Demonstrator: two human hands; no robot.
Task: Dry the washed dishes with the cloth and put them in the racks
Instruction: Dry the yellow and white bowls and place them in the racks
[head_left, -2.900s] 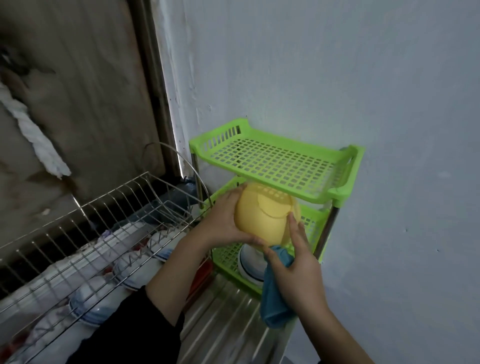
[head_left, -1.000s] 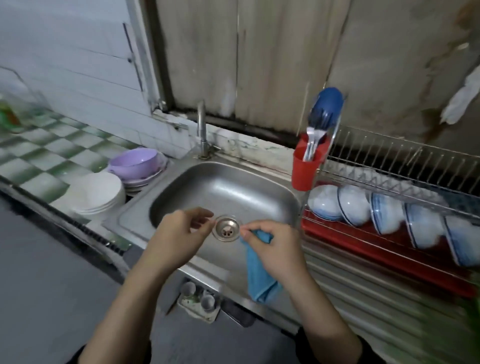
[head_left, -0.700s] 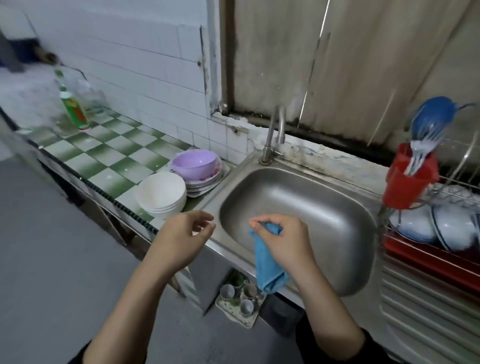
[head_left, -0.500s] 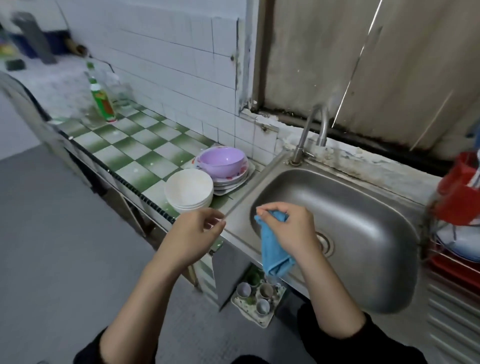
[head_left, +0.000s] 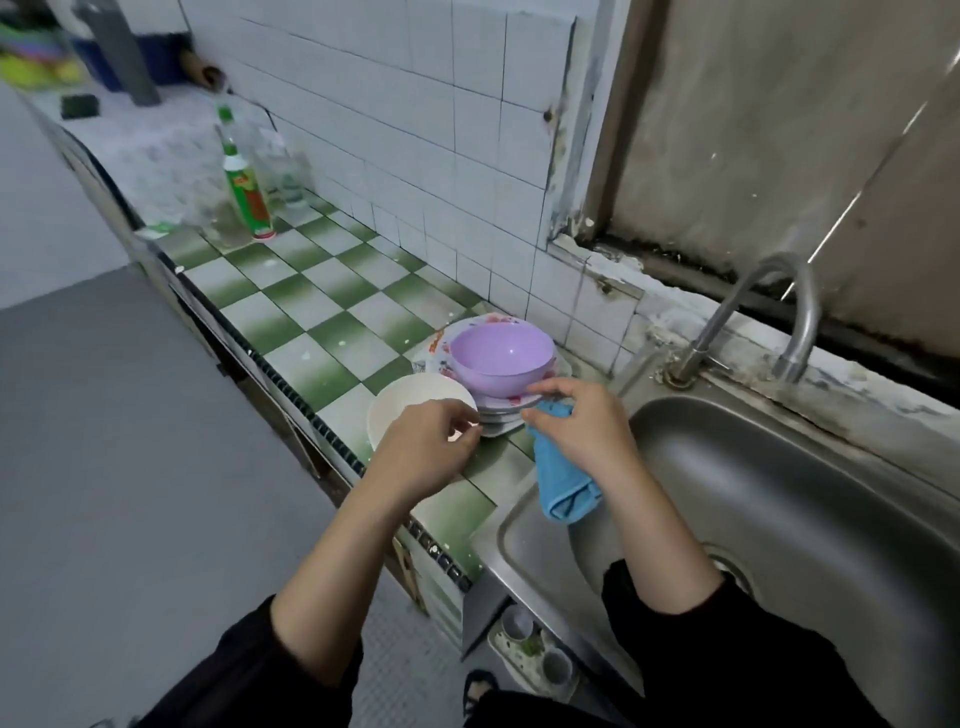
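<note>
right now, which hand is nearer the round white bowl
Left. The left hand is over the near rim of the round white bowl; the right hand, gripping a blue cloth, is off to its right, at the edge of the stacked plates.

A bowl (head_left: 498, 358) sits on stacked plates (head_left: 501, 413), left of the sink (head_left: 779, 519), behind nested bowls (head_left: 410, 400).

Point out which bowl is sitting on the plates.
The purple bowl, resting atop the stacked plates; the white bowls stand directly on the checkered counter.
</note>
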